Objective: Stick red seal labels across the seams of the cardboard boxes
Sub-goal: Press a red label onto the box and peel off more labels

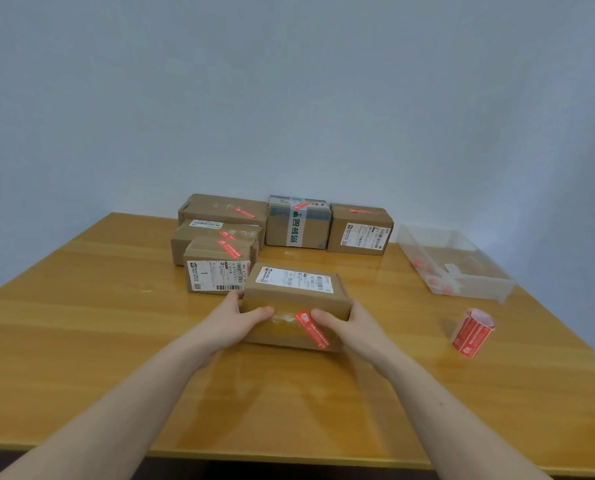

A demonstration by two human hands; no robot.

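Both forearms come in from the bottom of the frame over the wooden worktop (pixel 81 341). Left hand (pixel 235 322) grips the left end of the nearest cardboard box (pixel 298 299), thumb on the near face and fingers curled round the far-left corner. Right hand (pixel 349 325) grips the right end the same way, thumb tip resting on the upper end of a red seal label (pixel 311 329) that runs diagonally over the taped seam on the near face. Box sits flat at center frame w/ a white shipping label (pixel 296 279) on top.

Right of that, lower right of the frame, a roll of red seal labels (pixel 472 332) stands on the worktop, well apart from the box. Further back on the right is a clear plastic bin (pixel 469 251) w/ some red bits inside, too blurry to say what.

Just behind the held box on the left, a small box marked "1" (pixel 216 268), touching or nearly. Behind it, two more brown boxes (pixel 220 216), each w/ a red strip on top. Along the back wall in the middle, a box w/ green-lettered tape (pixel 298 223), and beside it another brown box (pixel 360 230), both w/ red labels.
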